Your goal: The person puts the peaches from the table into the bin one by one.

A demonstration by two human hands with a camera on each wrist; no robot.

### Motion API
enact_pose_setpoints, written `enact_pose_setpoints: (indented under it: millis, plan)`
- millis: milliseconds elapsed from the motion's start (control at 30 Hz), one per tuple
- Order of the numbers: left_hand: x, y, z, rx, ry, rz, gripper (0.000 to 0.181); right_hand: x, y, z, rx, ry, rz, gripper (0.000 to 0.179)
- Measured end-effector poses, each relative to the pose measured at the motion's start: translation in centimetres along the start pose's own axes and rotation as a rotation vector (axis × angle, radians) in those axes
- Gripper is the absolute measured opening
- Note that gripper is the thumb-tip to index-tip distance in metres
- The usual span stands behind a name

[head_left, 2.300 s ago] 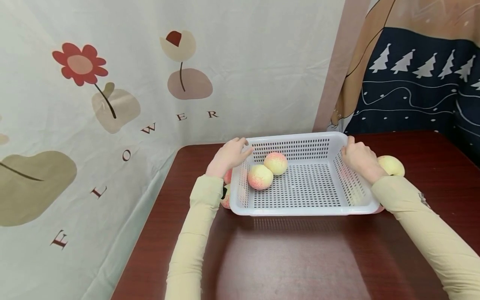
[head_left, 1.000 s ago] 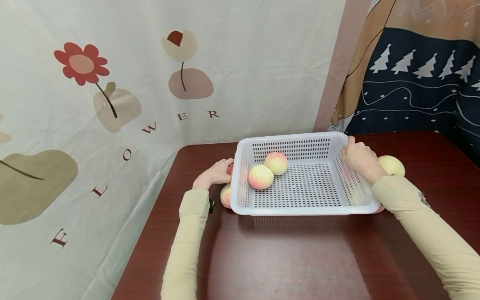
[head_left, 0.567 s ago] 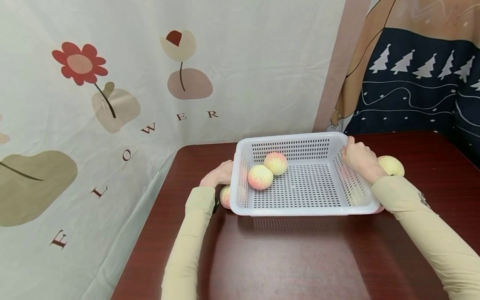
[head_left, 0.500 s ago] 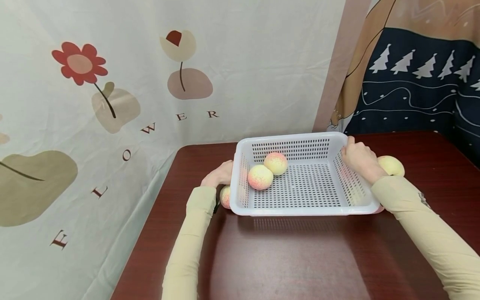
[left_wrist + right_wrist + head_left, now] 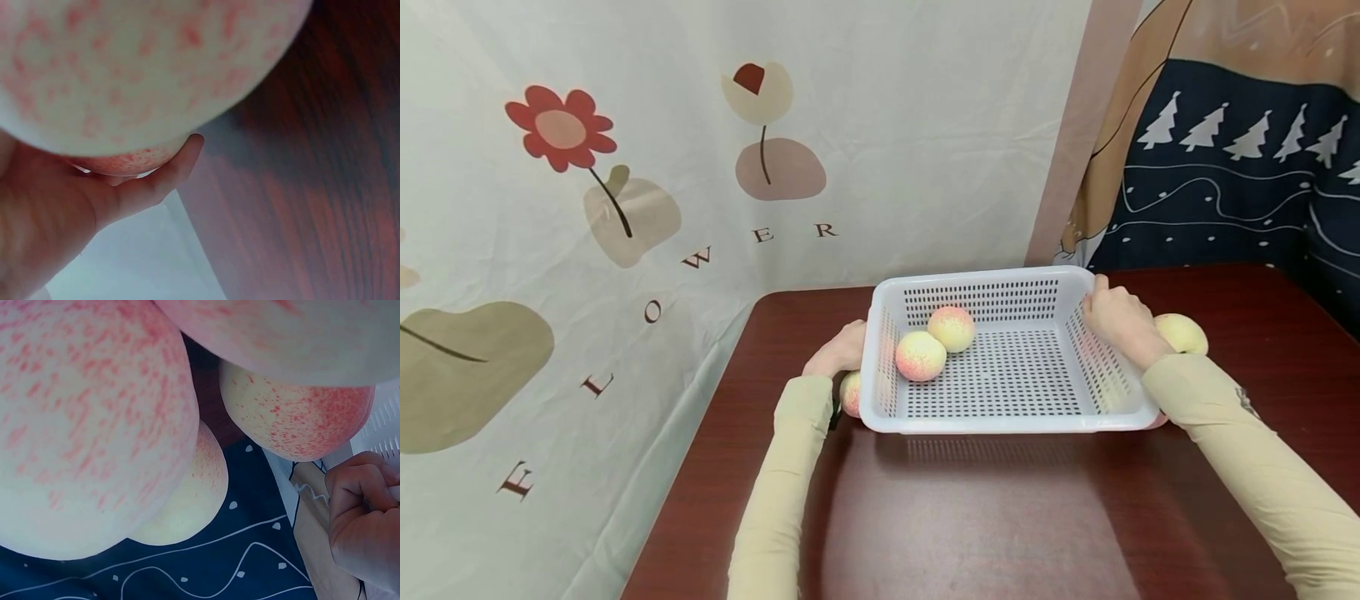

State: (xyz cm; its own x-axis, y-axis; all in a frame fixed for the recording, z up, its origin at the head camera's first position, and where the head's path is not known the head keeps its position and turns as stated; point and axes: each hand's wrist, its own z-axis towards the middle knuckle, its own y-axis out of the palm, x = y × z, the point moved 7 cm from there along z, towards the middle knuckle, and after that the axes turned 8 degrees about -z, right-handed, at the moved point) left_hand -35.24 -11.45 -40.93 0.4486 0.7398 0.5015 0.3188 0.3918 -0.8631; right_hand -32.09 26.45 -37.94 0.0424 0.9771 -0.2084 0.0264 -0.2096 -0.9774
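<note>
A white perforated plastic basket (image 5: 1011,423) holds two yellow-pink peaches (image 5: 921,357) at its left end. My right hand (image 5: 1120,320) grips its right rim; the curled fingers show in the right wrist view. My left hand (image 5: 841,350) is at the basket's left side, its fingertips hidden by the basket in the head view. In the left wrist view this hand curls round a reddish peach (image 5: 128,164), mostly covered by a nearer, larger-looking peach (image 5: 144,69). That nearer one seems to be the peach (image 5: 850,395) beside my left wrist.
Right of the basket lies a yellow peach (image 5: 1182,333), partly behind my right wrist. Several peaches (image 5: 94,437) crowd the right wrist view. The dark red wooden table (image 5: 985,517) extends in front of the basket. Printed cloth (image 5: 925,150) hangs behind the table.
My left hand has left the basket's left rim, dropped to the peach outside it and slid rightward around it, against the basket. My right hand and the basket have stayed put.
</note>
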Motion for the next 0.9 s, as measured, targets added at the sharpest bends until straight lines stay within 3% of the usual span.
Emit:
enact_pose_setpoints:
  millis: [200, 433, 900]
  plan:
    - [-0.4, -1.2, -0.2, 0.041, -0.080, -0.035, 0.060, 0.0, 0.0, 0.0, 0.005, 0.000, 0.002, 0.051]
    - [-0.7, -2.5, -0.8, 0.068, -0.188, -0.039, 0.067, -0.1, 0.1, 0.0, -0.006, 0.006, 0.005, 0.050]
    - [-0.2, -5.8, -1.8, 0.161, -0.220, -0.003, 0.067, -0.1, 0.1, 0.0, -0.018, 0.002, 0.008, 0.053]
